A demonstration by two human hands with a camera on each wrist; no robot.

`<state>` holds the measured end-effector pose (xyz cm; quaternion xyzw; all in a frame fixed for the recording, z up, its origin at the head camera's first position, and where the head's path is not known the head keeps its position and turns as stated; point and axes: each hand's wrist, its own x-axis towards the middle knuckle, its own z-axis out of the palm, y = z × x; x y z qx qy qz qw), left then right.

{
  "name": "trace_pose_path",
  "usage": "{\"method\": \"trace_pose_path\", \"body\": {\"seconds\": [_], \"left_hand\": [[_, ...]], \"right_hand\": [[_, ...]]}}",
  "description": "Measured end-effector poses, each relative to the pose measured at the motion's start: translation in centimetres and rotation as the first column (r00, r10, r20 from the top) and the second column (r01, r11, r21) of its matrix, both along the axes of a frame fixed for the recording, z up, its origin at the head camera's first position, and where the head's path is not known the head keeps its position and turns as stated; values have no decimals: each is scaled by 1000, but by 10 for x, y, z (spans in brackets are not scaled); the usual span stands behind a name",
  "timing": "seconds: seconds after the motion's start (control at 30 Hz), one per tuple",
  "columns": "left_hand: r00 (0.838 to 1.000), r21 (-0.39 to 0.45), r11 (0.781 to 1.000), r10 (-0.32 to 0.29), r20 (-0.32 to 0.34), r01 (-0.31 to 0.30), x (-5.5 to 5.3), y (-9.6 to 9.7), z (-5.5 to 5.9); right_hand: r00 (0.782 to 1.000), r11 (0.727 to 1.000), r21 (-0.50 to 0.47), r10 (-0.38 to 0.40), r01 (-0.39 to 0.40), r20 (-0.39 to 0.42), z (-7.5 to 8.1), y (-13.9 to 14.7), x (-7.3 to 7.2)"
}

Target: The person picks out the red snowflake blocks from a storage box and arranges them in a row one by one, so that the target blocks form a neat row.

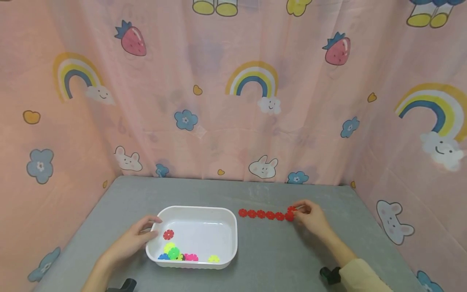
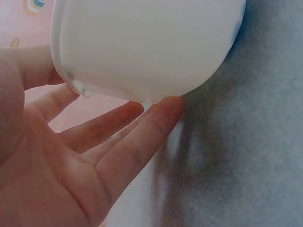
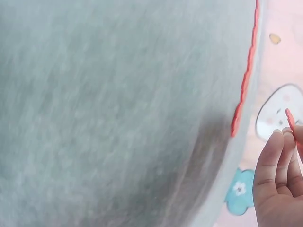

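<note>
My left hand point(image 1: 134, 236) holds the left end of a white plastic tray point(image 1: 233, 239) by its rim; in the left wrist view, fingers point(image 2: 142, 142) touch the outside of its wall. At the right end of a row of red notched flower-shaped discs point(image 1: 260, 214), my right hand point(image 1: 313, 219) pinches another red disc point(image 1: 291, 209). From the right wrist, that pinched disc point(image 3: 289, 118) appears edge-on, raised above the table and apart from the row. One red disc point(image 1: 168, 235) lies in the tray, apart from several coloured discs point(image 1: 173, 253) along its near wall.
The grey table point(image 1: 277, 255) meets a pink patterned curtain point(image 1: 219, 142) at the back and sides. Black straps or mounts show near both wrists, one point(image 1: 330, 275) beside the right sleeve point(image 1: 361, 278). The row of discs lies right of the tray, towards the back.
</note>
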<state>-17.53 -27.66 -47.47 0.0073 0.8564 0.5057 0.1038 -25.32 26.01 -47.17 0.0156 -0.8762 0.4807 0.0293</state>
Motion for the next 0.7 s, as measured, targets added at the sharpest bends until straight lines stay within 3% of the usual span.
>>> {"method": "trace_pose_path", "body": {"seconds": [0.4, 0.7], "left_hand": [[1000, 4, 1000, -6, -9, 6, -1, -1, -2], [1000, 30, 999, -13, 3, 13, -1, -1, -1]], "right_hand": [[995, 993, 108, -65, 57, 70, -11, 19, -11], [995, 983, 176, -64, 49, 79, -16, 23, -13]]}}
